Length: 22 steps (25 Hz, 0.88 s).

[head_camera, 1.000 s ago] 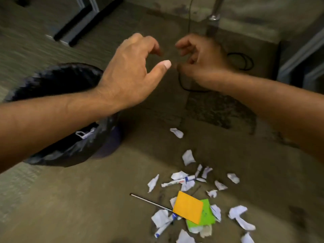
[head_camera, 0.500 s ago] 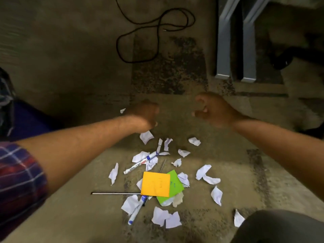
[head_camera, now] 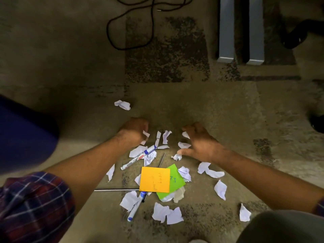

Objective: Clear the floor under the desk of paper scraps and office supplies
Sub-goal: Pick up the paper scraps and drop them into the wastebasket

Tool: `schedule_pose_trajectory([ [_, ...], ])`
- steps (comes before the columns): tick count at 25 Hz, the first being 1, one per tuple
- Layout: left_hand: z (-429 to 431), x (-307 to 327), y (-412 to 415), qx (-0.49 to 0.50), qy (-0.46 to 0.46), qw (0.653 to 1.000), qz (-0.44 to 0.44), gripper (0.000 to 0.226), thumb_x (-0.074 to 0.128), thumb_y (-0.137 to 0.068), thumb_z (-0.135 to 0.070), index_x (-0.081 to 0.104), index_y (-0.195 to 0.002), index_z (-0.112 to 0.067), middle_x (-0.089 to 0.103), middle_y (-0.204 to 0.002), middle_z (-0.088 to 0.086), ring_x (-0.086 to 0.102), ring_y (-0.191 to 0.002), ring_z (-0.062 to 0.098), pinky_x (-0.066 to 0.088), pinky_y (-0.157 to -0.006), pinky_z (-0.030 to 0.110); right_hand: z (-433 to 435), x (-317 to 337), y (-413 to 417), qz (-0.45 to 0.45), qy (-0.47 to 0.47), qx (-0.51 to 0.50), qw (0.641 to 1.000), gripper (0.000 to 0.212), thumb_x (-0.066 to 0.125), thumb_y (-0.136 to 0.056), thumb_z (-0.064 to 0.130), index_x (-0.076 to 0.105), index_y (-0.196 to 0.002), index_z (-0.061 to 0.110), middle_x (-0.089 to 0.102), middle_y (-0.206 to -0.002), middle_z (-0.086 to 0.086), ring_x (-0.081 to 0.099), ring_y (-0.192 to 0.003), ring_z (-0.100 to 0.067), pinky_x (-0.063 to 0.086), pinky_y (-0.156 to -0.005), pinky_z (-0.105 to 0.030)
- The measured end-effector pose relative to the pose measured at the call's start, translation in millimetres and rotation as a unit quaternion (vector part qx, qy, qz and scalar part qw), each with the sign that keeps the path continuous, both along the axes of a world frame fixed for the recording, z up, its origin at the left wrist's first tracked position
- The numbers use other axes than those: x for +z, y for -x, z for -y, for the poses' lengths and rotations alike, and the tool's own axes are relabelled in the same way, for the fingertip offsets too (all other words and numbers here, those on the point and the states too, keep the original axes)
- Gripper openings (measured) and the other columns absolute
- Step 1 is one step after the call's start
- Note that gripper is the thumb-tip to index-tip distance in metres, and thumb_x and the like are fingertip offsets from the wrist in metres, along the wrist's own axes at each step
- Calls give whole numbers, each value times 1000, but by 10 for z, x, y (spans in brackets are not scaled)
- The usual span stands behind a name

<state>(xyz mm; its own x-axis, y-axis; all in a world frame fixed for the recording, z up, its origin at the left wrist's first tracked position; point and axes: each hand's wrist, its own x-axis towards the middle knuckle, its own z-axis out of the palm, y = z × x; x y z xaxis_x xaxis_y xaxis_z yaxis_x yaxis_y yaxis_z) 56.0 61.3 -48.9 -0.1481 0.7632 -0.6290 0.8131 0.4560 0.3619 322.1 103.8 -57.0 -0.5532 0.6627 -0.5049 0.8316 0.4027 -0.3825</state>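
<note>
Several torn white paper scraps [head_camera: 167, 214] lie scattered on the carpet around an orange sticky note [head_camera: 155, 179] that overlaps a green one [head_camera: 176, 181]. A white marker with a blue band [head_camera: 138, 157] and a second blue-tipped marker [head_camera: 135, 208] lie among them, with a thin metal rod [head_camera: 115, 189]. My left hand [head_camera: 133, 131] is down at the far edge of the pile, fingers curled on a white scrap [head_camera: 145, 135]. My right hand [head_camera: 201, 142] hovers low with fingers spread over scraps [head_camera: 183, 145]. One scrap [head_camera: 122, 104] lies apart, farther out.
A dark blue bin [head_camera: 22, 134] sits at the left edge. A black cable [head_camera: 133, 23] loops on the carpet at the top. Grey metal desk legs [head_camera: 240, 30] stand at the upper right, with a dark chair base [head_camera: 296, 37] beyond. My knee [head_camera: 284, 227] is at the bottom right.
The view swung from the bin down to the pile. Both hands dropped from mid-air to the far edge of the scraps, the left closing on a scrap and the right spreading open.
</note>
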Motion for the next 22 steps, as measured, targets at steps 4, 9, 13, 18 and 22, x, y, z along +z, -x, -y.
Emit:
schedule_pose_trajectory([
  [4,50,-30,119,6,-8,1000,-11,17,77,-84,-12,64,-78,-21,69,-93,0,64,-83,19,34,-51,18,80,-79,131,12,-43,80,996,48,71,-91,35,55,-133,17,50,-130,-12,57,-113,-35,53,-93,-38],
  [9,107,40,404,83,-121,988,-42,14,61,-89,-3,65,-83,-14,71,-95,7,72,-96,28,44,-64,21,32,-47,169,-53,-40,56,996,13,59,-93,2,65,-103,7,63,-108,-12,63,-96,-32,46,-82,-34],
  [13,-13,72,665,134,-231,962,-49,24,52,-98,-2,68,-114,-11,75,-121,4,70,-115,26,47,-94,24,-89,104,240,-111,-21,-11,994,17,64,-88,7,63,-101,17,69,-97,-4,67,-88,-28,53,-75,-39],
  [18,-194,-70,795,-5,-141,986,-84,38,56,-103,-28,54,-139,-15,62,-144,11,61,-127,35,50,-106,44,-266,137,545,-90,34,37,995,46,59,-96,15,54,-138,34,64,-132,2,65,-112,-18,54,-97,-36],
  [22,-184,-209,862,-23,-120,983,-134,31,47,-107,-27,70,-126,-16,64,-137,19,63,-122,39,50,-99,40,-188,14,721,-46,-12,145,988,48,57,-98,9,55,-140,31,50,-136,-2,61,-110,-22,49,-93,-30],
])
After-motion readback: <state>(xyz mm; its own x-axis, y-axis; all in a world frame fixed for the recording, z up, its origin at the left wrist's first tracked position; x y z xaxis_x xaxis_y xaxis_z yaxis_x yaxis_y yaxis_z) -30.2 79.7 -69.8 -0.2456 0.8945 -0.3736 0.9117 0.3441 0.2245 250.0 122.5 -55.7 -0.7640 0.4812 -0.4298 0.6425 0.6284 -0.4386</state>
